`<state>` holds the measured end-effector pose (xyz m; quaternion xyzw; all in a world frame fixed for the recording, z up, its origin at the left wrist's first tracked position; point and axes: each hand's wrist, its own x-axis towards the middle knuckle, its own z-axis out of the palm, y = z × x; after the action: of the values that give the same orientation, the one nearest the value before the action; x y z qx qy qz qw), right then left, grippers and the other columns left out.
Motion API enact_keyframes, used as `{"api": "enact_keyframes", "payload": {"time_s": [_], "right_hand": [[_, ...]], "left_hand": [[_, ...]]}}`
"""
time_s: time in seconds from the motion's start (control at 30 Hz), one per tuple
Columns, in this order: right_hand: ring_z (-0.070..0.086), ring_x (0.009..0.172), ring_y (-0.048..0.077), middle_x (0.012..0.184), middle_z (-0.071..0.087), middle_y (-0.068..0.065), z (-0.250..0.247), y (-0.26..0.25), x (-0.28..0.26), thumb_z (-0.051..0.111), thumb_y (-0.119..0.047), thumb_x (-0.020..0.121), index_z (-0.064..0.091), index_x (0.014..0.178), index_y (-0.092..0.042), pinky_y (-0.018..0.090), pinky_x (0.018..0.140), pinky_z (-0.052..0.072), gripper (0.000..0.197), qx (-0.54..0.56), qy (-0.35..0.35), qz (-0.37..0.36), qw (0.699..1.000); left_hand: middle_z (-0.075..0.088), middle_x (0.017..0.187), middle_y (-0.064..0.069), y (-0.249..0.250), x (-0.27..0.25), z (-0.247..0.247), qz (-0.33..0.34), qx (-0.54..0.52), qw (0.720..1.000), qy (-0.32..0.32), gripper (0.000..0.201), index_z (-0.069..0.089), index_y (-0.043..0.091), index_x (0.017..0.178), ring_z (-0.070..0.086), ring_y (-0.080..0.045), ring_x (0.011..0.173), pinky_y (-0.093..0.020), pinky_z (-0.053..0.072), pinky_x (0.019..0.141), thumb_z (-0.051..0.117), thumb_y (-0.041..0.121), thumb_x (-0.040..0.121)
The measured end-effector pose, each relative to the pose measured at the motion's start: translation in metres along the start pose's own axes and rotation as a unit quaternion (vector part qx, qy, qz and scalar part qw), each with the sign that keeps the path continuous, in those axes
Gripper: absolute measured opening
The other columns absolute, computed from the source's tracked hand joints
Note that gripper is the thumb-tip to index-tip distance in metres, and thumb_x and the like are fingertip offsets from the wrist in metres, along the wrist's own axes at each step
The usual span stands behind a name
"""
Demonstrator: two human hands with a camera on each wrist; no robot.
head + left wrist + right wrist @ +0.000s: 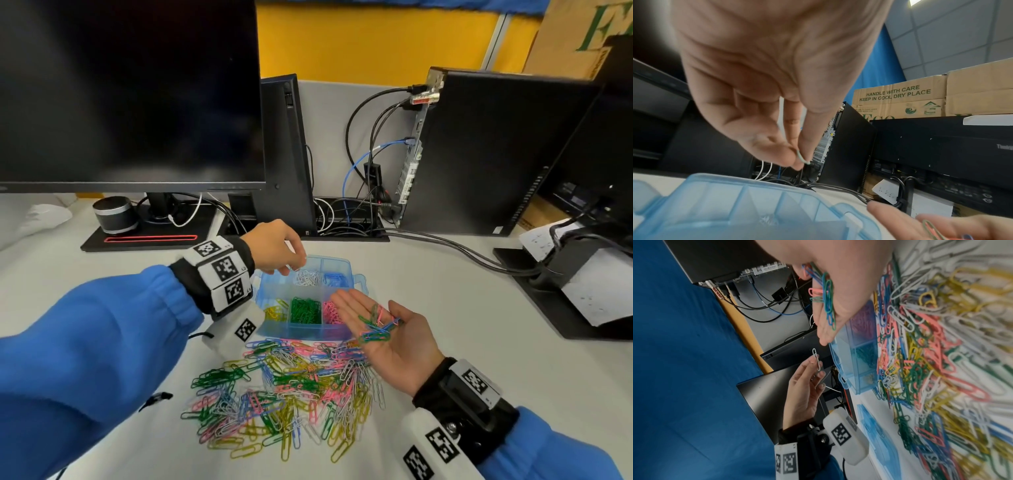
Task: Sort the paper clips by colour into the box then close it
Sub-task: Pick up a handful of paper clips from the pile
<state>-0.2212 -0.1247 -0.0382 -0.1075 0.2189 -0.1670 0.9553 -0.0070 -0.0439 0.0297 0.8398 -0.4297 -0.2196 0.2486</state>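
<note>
A clear blue compartment box (301, 330) stands open on the white desk, holding sorted white (306, 278), blue, yellow, green (306, 310) and pink clips. My left hand (294, 265) hovers over its back left part, thumb and fingers pinching one white paper clip (816, 359), whose end also shows in the left wrist view (802, 158) above the box (735, 203). My right hand (363, 308) lies palm up beside the box's right front corner, carrying several mixed clips (375, 327) on flat fingers. A big mixed pile (287, 390) lies in front of the box.
A dark monitor (130, 92) and a round speaker (116, 214) stand behind on the left. A computer tower (496, 150) with cables (462, 250) is at the back right. A flat blue lid (877, 434) lies on the desk beside the box, under my left wrist.
</note>
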Motion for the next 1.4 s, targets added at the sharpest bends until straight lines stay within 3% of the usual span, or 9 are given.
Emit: {"api": "enact_keyframes", "payload": {"time_s": [0.33,0.47,0.57,0.77,0.93,1.03,1.17,1.3,1.4], "right_hand": [[0.059,0.105,0.045,0.122,0.056,0.036,-0.002,0.001,0.001,0.027,-0.025,0.099,0.054,0.114,0.021,0.056,0.080,0.050,0.056,-0.009,-0.008,-0.005,1.000],[0.059,0.106,0.045,0.123,0.056,0.036,-0.003,0.001,0.000,0.027,-0.025,0.099,0.054,0.114,0.021,0.055,0.080,0.050,0.056,-0.013,-0.009,-0.002,1.000],[0.059,0.107,0.045,0.123,0.056,0.035,-0.003,0.002,0.001,0.027,-0.026,0.099,0.055,0.115,0.020,0.055,0.081,0.050,0.055,-0.017,-0.010,0.000,1.000],[0.059,0.106,0.046,0.124,0.055,0.036,-0.002,0.003,0.002,0.028,-0.025,0.098,0.055,0.113,0.021,0.057,0.081,0.049,0.055,-0.019,-0.008,0.007,1.000],[0.056,0.113,0.044,0.128,0.053,0.034,0.001,0.003,0.000,0.031,-0.025,0.096,0.053,0.120,0.018,0.057,0.087,0.046,0.054,-0.028,-0.015,0.006,0.999],[0.058,0.114,0.042,0.128,0.055,0.031,0.004,0.004,-0.005,0.029,-0.027,0.096,0.055,0.119,0.018,0.051,0.093,0.047,0.056,-0.032,-0.033,0.007,0.999],[0.064,0.101,0.038,0.118,0.060,0.026,0.008,0.007,-0.008,0.030,-0.030,0.098,0.063,0.105,0.014,0.040,0.066,0.060,0.055,-0.042,-0.020,0.003,0.999],[0.066,0.088,0.038,0.097,0.064,0.027,0.007,0.009,-0.008,0.029,-0.031,0.099,0.064,0.095,0.012,0.037,0.062,0.058,0.055,-0.028,-0.004,0.007,1.000],[0.068,0.086,0.040,0.104,0.063,0.030,0.009,0.010,-0.010,0.029,-0.030,0.099,0.065,0.099,0.016,0.037,0.091,0.050,0.058,-0.021,0.006,0.010,1.000]], "left_hand": [[0.069,0.073,-0.009,-0.007,0.005,0.003,-0.031,-0.049,0.998,-0.040,0.009,0.071,0.007,0.093,0.066,-0.009,0.054,-0.017,0.054,0.053,0.069,0.004,0.085],[0.070,0.084,-0.015,-0.010,0.001,0.001,-0.023,-0.024,0.999,-0.040,0.009,0.070,0.006,0.093,0.066,-0.014,0.063,-0.016,0.052,0.051,0.069,0.003,0.084],[0.069,0.079,-0.015,-0.013,0.001,0.000,-0.021,-0.016,0.999,-0.024,0.007,0.070,0.005,0.090,0.066,-0.013,0.061,-0.016,0.051,0.049,0.068,0.003,0.084],[0.072,0.094,-0.015,-0.010,0.005,0.003,-0.008,-0.052,0.999,0.008,0.023,0.071,0.001,0.100,0.071,-0.018,0.074,-0.021,0.058,0.059,0.069,0.020,0.088],[0.072,0.100,-0.002,0.011,-0.022,0.018,0.125,0.019,0.992,0.002,0.024,0.071,0.012,0.108,0.066,-0.008,0.075,-0.013,0.051,0.055,0.065,0.028,0.090],[0.070,0.094,0.012,0.026,-0.050,0.034,0.218,0.031,0.975,-0.022,0.021,0.073,0.026,0.104,0.064,-0.006,0.078,-0.018,0.050,0.071,0.070,0.033,0.084],[0.060,0.094,0.019,0.037,-0.073,0.052,0.245,0.126,0.961,-0.016,0.034,0.067,0.041,0.111,0.058,0.001,0.088,-0.023,0.048,0.076,0.069,0.053,0.079],[0.061,0.095,0.017,0.038,-0.074,0.057,0.241,0.160,0.957,0.013,0.021,0.066,0.032,0.097,0.056,-0.001,0.089,-0.024,0.044,0.073,0.065,0.048,0.084],[0.065,0.093,0.015,0.037,-0.071,0.056,0.233,0.157,0.960,0.019,0.010,0.062,0.030,0.087,0.060,-0.002,0.084,-0.026,0.048,0.072,0.064,0.040,0.086]]}}
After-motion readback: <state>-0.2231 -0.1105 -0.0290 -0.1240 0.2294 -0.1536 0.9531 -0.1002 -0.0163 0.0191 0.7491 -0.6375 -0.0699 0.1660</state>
